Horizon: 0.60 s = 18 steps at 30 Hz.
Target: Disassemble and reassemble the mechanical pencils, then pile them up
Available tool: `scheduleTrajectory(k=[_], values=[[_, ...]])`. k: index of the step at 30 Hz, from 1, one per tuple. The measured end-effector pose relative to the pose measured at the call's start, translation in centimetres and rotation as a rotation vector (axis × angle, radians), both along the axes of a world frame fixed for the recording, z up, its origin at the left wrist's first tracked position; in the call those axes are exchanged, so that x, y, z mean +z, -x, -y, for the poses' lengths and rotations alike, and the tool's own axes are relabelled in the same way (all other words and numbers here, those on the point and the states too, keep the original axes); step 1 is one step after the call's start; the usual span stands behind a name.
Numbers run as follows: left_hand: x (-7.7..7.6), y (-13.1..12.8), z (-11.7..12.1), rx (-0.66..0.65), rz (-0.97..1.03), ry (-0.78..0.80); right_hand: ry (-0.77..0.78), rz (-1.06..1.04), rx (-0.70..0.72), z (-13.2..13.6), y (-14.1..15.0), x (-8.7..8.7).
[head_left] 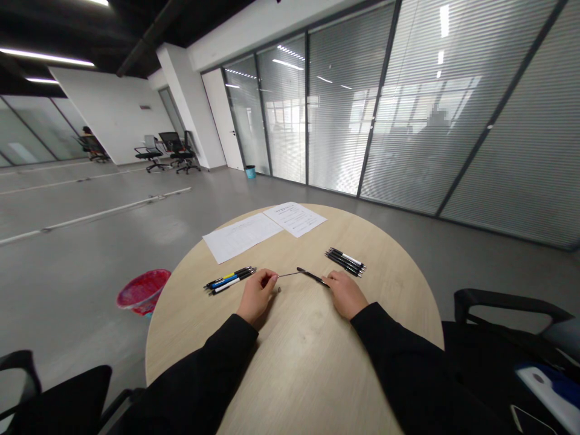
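The left grip is closed on a thin ink refill reaching to the black pen barrel, which the closed right grip holds. Both sit mid-bench, with open wood toward the near edge, between two pen bundles.

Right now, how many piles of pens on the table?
2: the left pile beside the left hand, and the right pile beyond the right hand.

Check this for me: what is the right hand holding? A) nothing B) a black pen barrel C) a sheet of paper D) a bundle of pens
B: the right hand closes on the end of the black pen barrel, which points toward the thin refill in the left hand.
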<state>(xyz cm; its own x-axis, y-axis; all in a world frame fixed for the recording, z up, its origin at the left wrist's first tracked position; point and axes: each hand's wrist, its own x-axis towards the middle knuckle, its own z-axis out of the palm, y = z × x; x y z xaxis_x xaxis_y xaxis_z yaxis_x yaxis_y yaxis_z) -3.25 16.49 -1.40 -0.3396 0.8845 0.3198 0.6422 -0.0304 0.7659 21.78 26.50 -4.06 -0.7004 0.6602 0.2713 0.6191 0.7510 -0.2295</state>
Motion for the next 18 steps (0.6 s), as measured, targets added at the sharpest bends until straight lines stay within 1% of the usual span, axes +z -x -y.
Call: scheduleTrajectory(k=[8, 12, 15, 18], values=[[0.4, -0.6, 0.2, -0.021, -0.020, 0.017, -0.019, -0.065, -0.004, 0.0, 0.0, -0.1], [0.2, -0.8, 0.3, -0.053, -0.011, 0.029, -0.024, -0.214, -0.027, 0.1, 0.2, 0.0], [-0.1, -1.0, 0.3, -0.096, -0.010, 0.034, -0.014, -0.346, 0.014, 0.3, 0.4, 0.4], [-0.1, -1.3, 0.3, -0.130, -0.028, 0.020, -0.001, -0.424, 0.060, 0.5, 0.6, 0.8]])
